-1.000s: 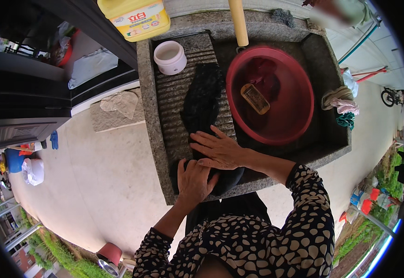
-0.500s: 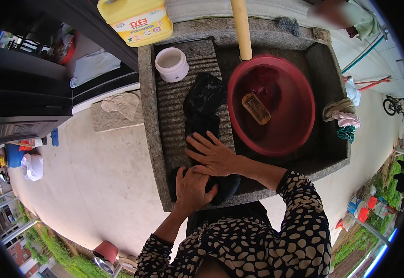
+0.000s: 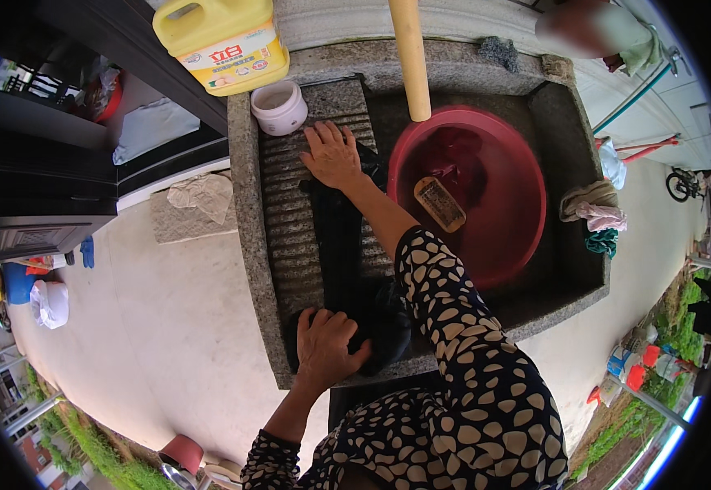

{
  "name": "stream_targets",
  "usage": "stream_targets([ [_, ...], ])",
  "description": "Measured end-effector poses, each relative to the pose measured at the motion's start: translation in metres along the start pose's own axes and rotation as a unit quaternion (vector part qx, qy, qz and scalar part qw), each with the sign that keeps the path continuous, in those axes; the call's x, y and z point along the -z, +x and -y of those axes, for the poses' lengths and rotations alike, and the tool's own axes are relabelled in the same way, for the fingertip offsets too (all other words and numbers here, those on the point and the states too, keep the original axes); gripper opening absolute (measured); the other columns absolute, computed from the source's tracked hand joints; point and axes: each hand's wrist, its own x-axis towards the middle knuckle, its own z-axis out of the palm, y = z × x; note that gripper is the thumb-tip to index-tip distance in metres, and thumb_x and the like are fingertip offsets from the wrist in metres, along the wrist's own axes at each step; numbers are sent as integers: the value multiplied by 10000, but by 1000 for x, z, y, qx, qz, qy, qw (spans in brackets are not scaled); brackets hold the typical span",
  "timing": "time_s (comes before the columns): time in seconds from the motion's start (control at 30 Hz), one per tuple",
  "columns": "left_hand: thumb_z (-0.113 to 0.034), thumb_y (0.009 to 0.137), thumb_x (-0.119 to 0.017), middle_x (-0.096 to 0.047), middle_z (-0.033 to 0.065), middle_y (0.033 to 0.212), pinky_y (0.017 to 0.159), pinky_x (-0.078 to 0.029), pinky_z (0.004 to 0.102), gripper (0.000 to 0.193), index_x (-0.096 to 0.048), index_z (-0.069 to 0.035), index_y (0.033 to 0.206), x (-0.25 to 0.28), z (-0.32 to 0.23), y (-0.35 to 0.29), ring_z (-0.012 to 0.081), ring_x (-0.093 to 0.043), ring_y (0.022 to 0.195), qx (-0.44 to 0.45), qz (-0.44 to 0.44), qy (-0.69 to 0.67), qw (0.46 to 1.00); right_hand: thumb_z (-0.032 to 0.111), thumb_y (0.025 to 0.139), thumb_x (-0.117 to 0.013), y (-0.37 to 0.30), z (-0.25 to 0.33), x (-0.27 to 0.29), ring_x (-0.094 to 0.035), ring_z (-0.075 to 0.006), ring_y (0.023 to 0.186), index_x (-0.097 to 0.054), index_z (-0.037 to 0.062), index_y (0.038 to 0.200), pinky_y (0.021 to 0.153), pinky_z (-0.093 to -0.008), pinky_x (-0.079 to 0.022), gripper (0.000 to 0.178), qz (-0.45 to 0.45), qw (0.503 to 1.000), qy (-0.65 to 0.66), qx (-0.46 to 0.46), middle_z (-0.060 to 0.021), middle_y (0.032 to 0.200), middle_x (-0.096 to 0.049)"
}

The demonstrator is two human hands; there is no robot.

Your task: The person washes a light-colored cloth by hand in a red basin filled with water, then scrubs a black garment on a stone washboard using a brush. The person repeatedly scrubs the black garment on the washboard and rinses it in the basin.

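A dark, wet-looking black cloth [image 3: 339,253] lies stretched lengthwise over the ribbed stone washboard [image 3: 286,224] on the left of a stone sink. At the near end my left hand [image 3: 325,347] presses on its bunched part, fingers bent and gripping the fabric. My right hand [image 3: 333,155] rests at the cloth's far end, fingers extended and slightly apart, just short of a white round tub [image 3: 279,114]. Part of the cloth is hidden under my right forearm. To the right, a red basin [image 3: 527,204] holds water, with a wooden-backed scrubbing brush [image 3: 439,204] in it.
A yellow detergent jug [image 3: 233,61] stands at the far left corner. A pale yellow pole or pipe [image 3: 410,65] reaches down to the basin's rim. Rags [image 3: 594,208] hang over the right sink wall [image 3: 572,155]. A steel-grey scourer [image 3: 498,53] sits on the back ledge.
My right hand has moved away from beside my left hand to the far end of the cloth. The cloth now lies straighter along the washboard. My left hand stays near the front edge.
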Motion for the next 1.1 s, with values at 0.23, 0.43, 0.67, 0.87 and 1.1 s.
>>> stream_targets([
  [0.23, -224, 614, -791, -558, 31, 808, 894, -360, 409, 281, -572, -92, 733, 0, 5, -6, 226, -540, 827, -24, -73, -16, 997, 204, 685, -723, -108, -64, 116, -474, -359, 1115, -448, 127, 1300, 864, -486, -416, 677, -38, 989, -129, -70, -176, 1255, -457],
  [0.43, -253, 647, -800, -552, 32, 861, 914, -351, 422, 309, -579, -89, 788, 0, 4, -3, 223, -536, 856, 33, -59, -29, 997, 186, 685, -699, -185, -123, 103, -480, -398, 1131, -303, 290, 1443, 887, -476, -452, 862, 188, 959, -142, -155, -201, 1301, -425],
  [0.67, -101, 689, -756, -544, 64, 799, 769, -408, 388, 276, -552, -72, 873, -3, 1, 4, 256, -557, 811, -74, -79, 19, 994, 156, 763, -688, -143, -95, 130, -530, -206, 1089, -413, 197, 1398, 907, -322, -454, 694, 38, 813, 468, -344, -148, 1272, -531],
  [0.87, -59, 713, -720, -544, 83, 715, 609, -389, 378, 238, -493, -75, 784, -11, -7, -14, 271, -562, 674, -90, -33, -12, 995, 360, 775, -729, -161, 66, 162, -555, -266, 876, -485, 314, 1365, 734, -376, -491, 639, 137, 973, 115, 148, -99, 989, -483],
  [1.1, -148, 759, -707, -532, 35, 598, 581, -375, 346, 243, -468, -99, 751, -25, -11, -12, 211, -547, 549, -119, 39, -1, 992, 387, 812, -677, -50, 1, 87, -551, -314, 985, -538, 277, 1269, 726, -453, -520, 491, 53, 992, -105, 33, -134, 1058, -487],
])
